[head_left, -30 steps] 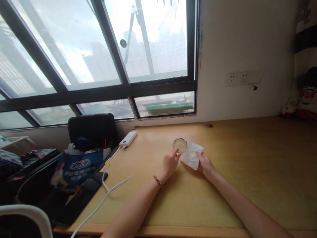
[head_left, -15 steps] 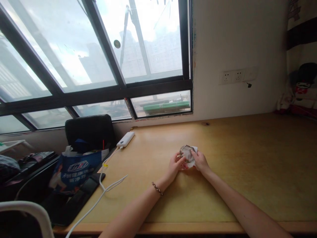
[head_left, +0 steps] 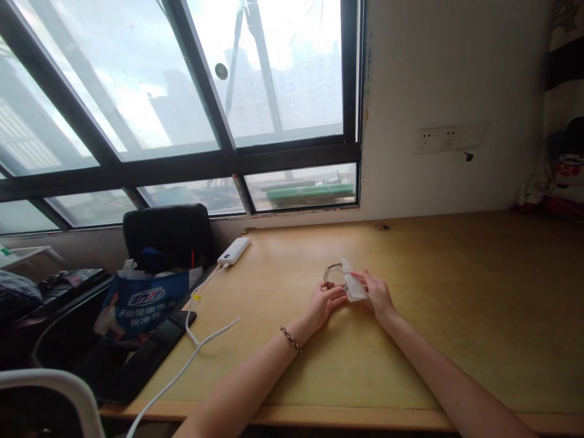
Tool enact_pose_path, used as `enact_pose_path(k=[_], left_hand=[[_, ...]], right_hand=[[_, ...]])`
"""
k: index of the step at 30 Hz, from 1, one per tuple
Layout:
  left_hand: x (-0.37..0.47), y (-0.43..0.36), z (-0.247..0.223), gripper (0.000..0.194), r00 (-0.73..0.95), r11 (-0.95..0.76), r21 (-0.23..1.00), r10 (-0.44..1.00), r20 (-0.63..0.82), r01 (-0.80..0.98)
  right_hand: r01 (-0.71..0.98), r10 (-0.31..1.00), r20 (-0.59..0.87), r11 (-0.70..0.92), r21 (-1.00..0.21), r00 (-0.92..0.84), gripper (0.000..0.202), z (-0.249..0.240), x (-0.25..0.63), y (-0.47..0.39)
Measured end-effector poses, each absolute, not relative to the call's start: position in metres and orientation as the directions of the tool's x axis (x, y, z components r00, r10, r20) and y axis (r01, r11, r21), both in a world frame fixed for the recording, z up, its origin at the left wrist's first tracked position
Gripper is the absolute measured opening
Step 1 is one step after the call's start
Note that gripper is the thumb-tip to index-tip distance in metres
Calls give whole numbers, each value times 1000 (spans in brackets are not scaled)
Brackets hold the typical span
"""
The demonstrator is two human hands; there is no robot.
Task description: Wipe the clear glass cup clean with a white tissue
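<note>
The left hand point(head_left: 325, 304) was clamped on the glass dish point(head_left: 335, 277) above the table point(head_left: 410, 365); the right hand point(head_left: 378, 298) pinched the white tissue point(head_left: 355, 287) against the dish's right side.

Can count one left hand point(head_left: 322, 305), one right hand point(head_left: 379, 296), one clear dish point(head_left: 336, 276) and one white cloth point(head_left: 356, 289). Can also count one bracelet point(head_left: 291, 339), one power bank point(head_left: 234, 250), one blue bag point(head_left: 143, 304), one black chair point(head_left: 168, 234) and two wall sockets point(head_left: 426, 140).

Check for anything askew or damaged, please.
The wall around the window frame looks worn: paint is chipped along its edges. A white cable trails loosely over the table's left side. No spill shows.
</note>
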State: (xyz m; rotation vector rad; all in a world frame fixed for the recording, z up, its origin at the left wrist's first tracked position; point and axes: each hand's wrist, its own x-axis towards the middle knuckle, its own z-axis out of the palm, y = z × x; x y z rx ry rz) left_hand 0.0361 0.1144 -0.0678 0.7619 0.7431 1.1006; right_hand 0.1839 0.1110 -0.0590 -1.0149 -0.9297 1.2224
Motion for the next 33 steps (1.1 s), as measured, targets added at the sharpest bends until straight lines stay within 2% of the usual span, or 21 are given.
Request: enact_pose_path(k=[3, 9, 11, 13, 16, 18, 20, 22, 25, 28, 30, 32, 33], left_hand=[[35, 116, -68, 33, 294, 272, 823, 946, -134, -499], [37, 109, -65, 37, 278, 180, 871, 959, -52, -458], [38, 107, -65, 39, 284, 146, 898, 958, -24, -414], [39, 106, -65, 39, 291, 126, 925, 956, -17, -358], [38, 106, -66, 36, 311, 136, 952, 949, -46, -275], [38, 107, -66, 33, 330, 159, 957, 941, -73, -242], [37, 107, -66, 32, 353, 173, 958, 932, -85, -227], [38, 107, -66, 34, 370, 166, 961, 926, -75, -221], [39, 106, -66, 39, 347, 113, 968, 937, -29, -223], [40, 103, -65, 41, 293, 1, 979, 954, 60, -203], [40, 101, -64, 42, 284, -76, 983, 951, 122, -167], [40, 99, -63, 41, 305, -118, 985, 940, 151, -124], [40, 98, -62, 40, 315, -128, 987, 937, 154, -101]], right_hand=[[-263, 989, 55, 90, -961, 139, 40, -63, 182, 111], [-188, 995, 24, 41, -981, 96, 40, -70, 181, 112], [-53, 995, 71, 75, -996, 77, 33, -67, 182, 110], [189, 976, 187, 164, -968, 114, 28, -62, 184, 106], [530, 892, 435, 310, -789, 126, 27, -53, 186, 98], [621, 836, 545, 390, -680, 72, 27, -48, 189, 96], [652, 813, 582, 419, -631, 41, 29, -46, 191, 96], [669, 829, 558, 391, -632, 43, 31, -48, 191, 99], [636, 921, 385, 266, -724, 53, 31, -59, 190, 107], [450, 994, 105, 74, -890, 43, 33, -73, 187, 115], [313, 999, -49, -46, -949, -1, 32, -78, 187, 118], [311, 996, -88, -82, -947, -3, 29, -79, 188, 119], [362, 999, -50, -53, -931, 19, 26, -78, 189, 118]])
